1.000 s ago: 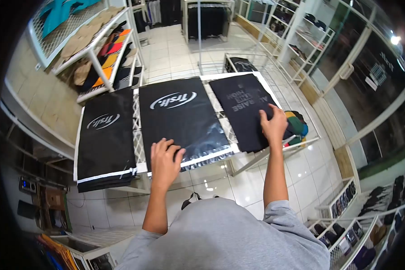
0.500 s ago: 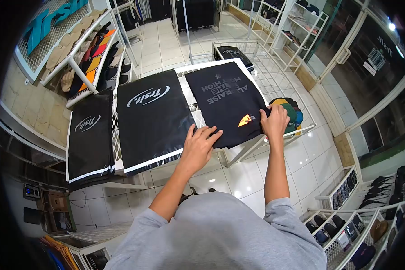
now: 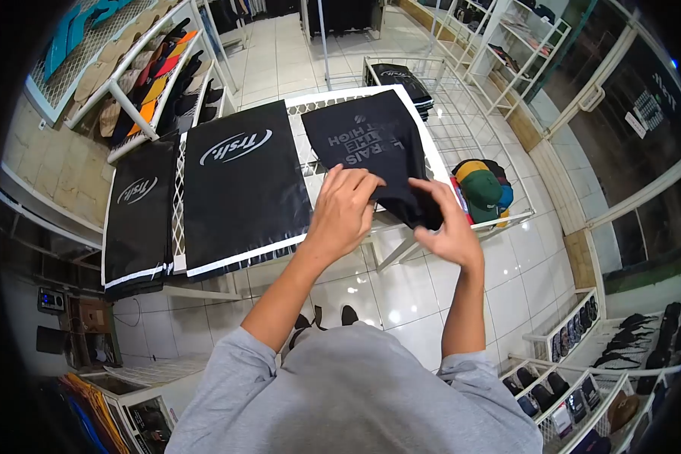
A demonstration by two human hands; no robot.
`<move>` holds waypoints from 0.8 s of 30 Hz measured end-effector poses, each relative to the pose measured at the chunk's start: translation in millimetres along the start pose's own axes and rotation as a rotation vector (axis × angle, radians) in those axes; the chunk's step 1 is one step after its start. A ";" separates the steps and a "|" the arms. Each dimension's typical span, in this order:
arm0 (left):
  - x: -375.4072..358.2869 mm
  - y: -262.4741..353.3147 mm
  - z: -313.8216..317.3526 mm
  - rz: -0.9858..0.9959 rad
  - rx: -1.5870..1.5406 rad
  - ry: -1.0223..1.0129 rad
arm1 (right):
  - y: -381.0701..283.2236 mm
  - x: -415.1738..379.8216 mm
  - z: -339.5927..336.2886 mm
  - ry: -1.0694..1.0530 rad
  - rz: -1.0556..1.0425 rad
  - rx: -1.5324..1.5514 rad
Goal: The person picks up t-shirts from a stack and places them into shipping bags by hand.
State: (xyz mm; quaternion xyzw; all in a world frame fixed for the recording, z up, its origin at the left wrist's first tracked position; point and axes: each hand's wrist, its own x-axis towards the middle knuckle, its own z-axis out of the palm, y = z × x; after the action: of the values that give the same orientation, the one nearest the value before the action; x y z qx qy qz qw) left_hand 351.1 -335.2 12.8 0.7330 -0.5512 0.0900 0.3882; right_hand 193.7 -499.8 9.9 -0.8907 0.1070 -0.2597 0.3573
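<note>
A folded black shirt (image 3: 371, 140) with dark grey lettering lies on the right part of the white mesh table (image 3: 310, 163). Its near edge is lifted and bunched towards the middle. My left hand (image 3: 346, 206) has its fingers bent over the near left edge of the shirt, closed on the cloth. At the near right corner is my right hand (image 3: 452, 227), thumb and fingers spread apart around a dark fold. To the left lie a large black plastic bag (image 3: 242, 189) with a white logo and a narrower black bag (image 3: 138, 227).
Several caps (image 3: 480, 189) are stacked on a low wire rack to the right. Another black packet (image 3: 401, 79) sits in a wire basket behind the table. Cap shelves (image 3: 155, 83) stand at the left, and a shoe rack (image 3: 575, 401) at the lower right.
The shirt's near edge has been lifted and folded inward, so its orange patch no longer shows. My right hand has moved down and left; my left hand has risen slightly.
</note>
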 end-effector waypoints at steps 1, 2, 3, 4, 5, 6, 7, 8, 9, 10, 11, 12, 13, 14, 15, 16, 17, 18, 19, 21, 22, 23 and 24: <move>3.9 4.1 1.4 -0.030 0.000 -0.024 | -5.2 -0.8 12.1 -0.011 -0.004 0.005; 4.6 6.4 4.5 -0.039 0.005 -0.019 | -10.7 0.0 27.1 0.089 0.008 -0.113; 4.7 8.6 6.7 -0.021 -0.017 -0.018 | -12.0 0.2 36.6 0.191 0.021 -0.232; 3.5 9.6 6.1 0.000 -0.038 -0.019 | -4.4 -0.4 44.6 0.187 0.018 -0.228; 0.5 10.9 0.6 -0.002 -0.033 -0.016 | 7.2 0.3 54.8 0.235 0.071 -0.166; -5.4 13.6 -9.5 -0.014 -0.075 0.020 | 12.1 2.7 60.4 0.282 0.121 -0.103; -14.3 14.8 -22.0 -0.026 -0.117 0.057 | 11.5 3.7 58.3 0.295 0.125 -0.068; -25.1 12.2 -34.3 -0.038 -0.159 0.092 | 14.4 4.8 57.3 0.316 0.113 -0.031; -42.0 -2.0 -53.1 -0.103 -0.101 0.073 | 20.2 4.0 58.5 0.367 0.085 -0.026; -62.2 -21.5 -76.4 -0.169 -0.043 0.057 | 25.5 4.5 58.0 0.417 0.054 -0.019; -83.4 -37.5 -99.7 -0.243 0.042 0.020 | 26.7 4.5 55.4 0.458 0.032 -0.003; -103.8 -52.5 -122.6 -0.320 0.131 -0.020 | 27.4 4.0 54.6 0.499 0.013 0.019; -121.7 -67.1 -140.4 -0.379 0.173 -0.063 | 30.0 4.1 53.6 0.547 -0.049 0.039; -138.7 -78.4 -152.6 -0.444 0.214 -0.103 | 22.9 2.2 50.5 0.570 0.024 0.098; -150.3 -87.3 -159.9 -0.456 0.191 -0.103 | 29.8 1.1 52.4 0.609 0.009 0.115; -155.6 -94.4 -164.4 -0.449 0.155 -0.125 | 32.1 0.3 51.5 0.631 0.003 0.167; -157.4 -95.6 -165.7 -0.460 0.148 -0.119 | 30.3 -1.5 50.3 0.634 -0.021 0.132; -156.2 -94.9 -164.1 -0.466 0.139 -0.108 | 26.2 -2.5 47.8 0.640 -0.049 0.093; -157.8 -97.1 -162.4 -0.436 0.120 -0.081 | 25.4 -3.9 45.5 0.635 -0.066 0.082; -158.3 -99.6 -160.5 -0.448 0.098 -0.083 | 21.9 -5.3 43.9 0.652 -0.112 0.106; -159.1 -101.5 -160.2 -0.452 0.084 -0.093 | 23.0 -8.5 43.7 0.646 -0.119 0.106; -159.8 -102.9 -160.4 -0.455 0.083 -0.089 | 26.2 -13.4 42.8 0.656 -0.066 0.204; -159.6 -104.3 -161.0 -0.459 0.067 -0.085 | 27.3 -16.7 42.0 0.670 -0.011 0.301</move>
State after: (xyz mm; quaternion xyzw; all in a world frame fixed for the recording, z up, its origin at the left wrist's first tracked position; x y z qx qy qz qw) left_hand 430.3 -100.3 -15.8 0.8547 -0.3827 -0.0135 0.3504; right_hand 202.2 -488.8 -41.0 -0.6943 0.1740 -0.5517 0.4282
